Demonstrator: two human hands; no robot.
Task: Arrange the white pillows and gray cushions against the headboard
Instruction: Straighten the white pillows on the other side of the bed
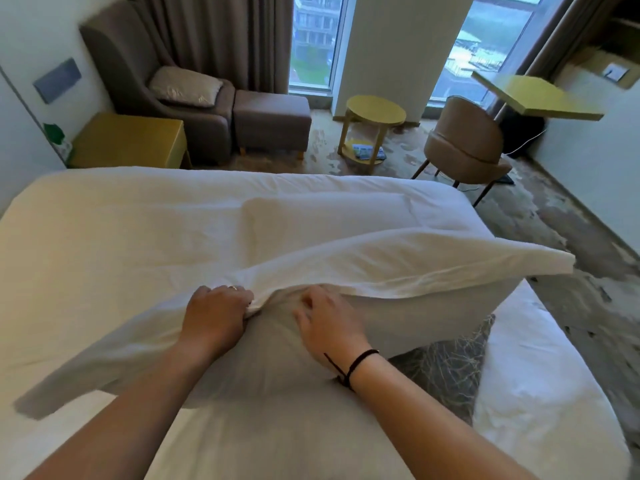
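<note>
A large white pillow point(398, 271) is lifted above the bed point(121, 237), tilted with its far corner up at the right. My left hand point(216, 315) grips the pillow's near edge, bunching the fabric. My right hand point(329, 327) rests on the pillow's shaded underside with fingers loosely curled. A gray patterned cushion point(446, 375) lies on the bed under the pillow's right end, partly hidden. Another gray cushion point(185, 86) sits on the armchair point(131, 64) at the back left. The headboard is not in view.
A yellow nightstand point(131, 138) stands beyond the bed at left, with a brown ottoman point(272, 117) beside the armchair. A round yellow side table point(374, 123), a tan chair point(464, 143) and a yellow desk point(533, 98) stand by the windows. Patterned carpet runs along the right.
</note>
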